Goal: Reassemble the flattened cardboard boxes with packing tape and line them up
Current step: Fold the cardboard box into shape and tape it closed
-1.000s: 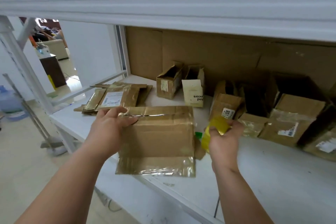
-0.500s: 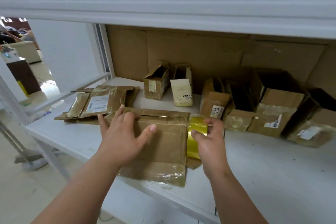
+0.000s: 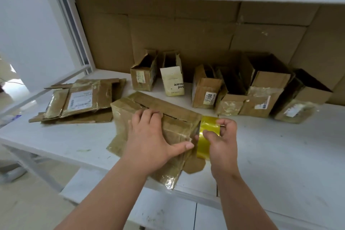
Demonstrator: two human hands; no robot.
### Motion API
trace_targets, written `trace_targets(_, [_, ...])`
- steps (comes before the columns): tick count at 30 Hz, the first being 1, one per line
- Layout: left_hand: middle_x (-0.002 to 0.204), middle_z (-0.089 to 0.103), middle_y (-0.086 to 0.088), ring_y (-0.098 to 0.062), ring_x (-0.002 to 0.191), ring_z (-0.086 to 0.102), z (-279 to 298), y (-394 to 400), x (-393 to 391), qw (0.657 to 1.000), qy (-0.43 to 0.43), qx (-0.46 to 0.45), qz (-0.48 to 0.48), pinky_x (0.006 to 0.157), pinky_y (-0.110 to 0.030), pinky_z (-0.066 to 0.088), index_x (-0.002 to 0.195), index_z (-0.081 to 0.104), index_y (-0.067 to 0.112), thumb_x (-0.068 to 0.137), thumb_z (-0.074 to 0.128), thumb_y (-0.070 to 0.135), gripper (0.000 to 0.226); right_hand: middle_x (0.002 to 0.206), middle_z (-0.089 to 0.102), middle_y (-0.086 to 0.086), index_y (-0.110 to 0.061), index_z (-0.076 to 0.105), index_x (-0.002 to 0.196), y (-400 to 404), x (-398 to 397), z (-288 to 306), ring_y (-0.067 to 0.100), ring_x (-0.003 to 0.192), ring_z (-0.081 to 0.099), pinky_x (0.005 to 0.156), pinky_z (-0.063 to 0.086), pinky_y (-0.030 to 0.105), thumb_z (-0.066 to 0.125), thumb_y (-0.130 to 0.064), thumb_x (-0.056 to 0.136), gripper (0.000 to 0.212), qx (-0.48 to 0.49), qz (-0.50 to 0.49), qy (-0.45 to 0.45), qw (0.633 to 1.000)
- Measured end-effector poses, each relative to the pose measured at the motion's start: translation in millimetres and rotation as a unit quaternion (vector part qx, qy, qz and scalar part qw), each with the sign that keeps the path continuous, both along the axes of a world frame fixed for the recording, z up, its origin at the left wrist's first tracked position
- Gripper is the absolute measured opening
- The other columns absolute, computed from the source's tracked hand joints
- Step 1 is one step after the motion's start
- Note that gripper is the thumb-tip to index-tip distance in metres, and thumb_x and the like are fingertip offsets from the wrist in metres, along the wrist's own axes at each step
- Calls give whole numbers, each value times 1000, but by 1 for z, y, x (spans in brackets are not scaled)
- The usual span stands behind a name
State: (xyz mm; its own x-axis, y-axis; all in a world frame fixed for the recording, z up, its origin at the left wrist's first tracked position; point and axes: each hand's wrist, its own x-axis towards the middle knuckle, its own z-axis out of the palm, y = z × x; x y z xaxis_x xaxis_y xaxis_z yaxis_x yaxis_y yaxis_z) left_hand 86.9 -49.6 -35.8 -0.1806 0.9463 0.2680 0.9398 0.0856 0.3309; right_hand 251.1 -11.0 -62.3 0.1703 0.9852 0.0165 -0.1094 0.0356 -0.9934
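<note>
While the left hand [image 3: 149,136] lies spread over the box [image 3: 130,117] near the shelf's [image 3: 280,164] front edge, its fingers hook over the open seam along the top and its thumb reaches out to the box's right end. That box is partly raised into shape, brown and glossy with old tape, and its lower flap hangs past the front edge. Just beside its right end, the right hand [image 3: 222,136] pinches a roll of yellow tape [image 3: 207,136], thumb on the near face and fingers curled over the top; the tape touches the end of the box next to the left thumb. A torn scrap of cardboard [image 3: 194,166] lies under the roll. Toward the left edge sits a pile of flat boxes [image 3: 80,101], the top one bearing a white label. Along the back edge stands a row of boxes [image 3: 233,89] with open tops, touching or nearly so, running from the middle to the right; a cream carton [image 3: 172,82] is second in that row. Sheets of cardboard [image 3: 186,31] line the wall behind them.
</note>
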Motion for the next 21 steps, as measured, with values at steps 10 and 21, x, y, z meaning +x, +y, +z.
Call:
trace_targets(10, [134,55,0,-14,130,36,7,7,-22,986,-46,69,-148,111,-29,31,127,65,12,82,66,28,48,85,60,-1,-22,48,104,-3,18,5,9,61,59,46,47,22,61,4,88,33,3,17,4,1000])
trace_targets(21, [126,60,9,-19,124,47,3,-5,-17,990,-30,137,-22,107,-45,28,124,68,28,78,47,47,54,72,62,-5,-36,55,81,-1,32,27,19,66,59,63,46,37,60,-15,60,30,18,206,-69,976])
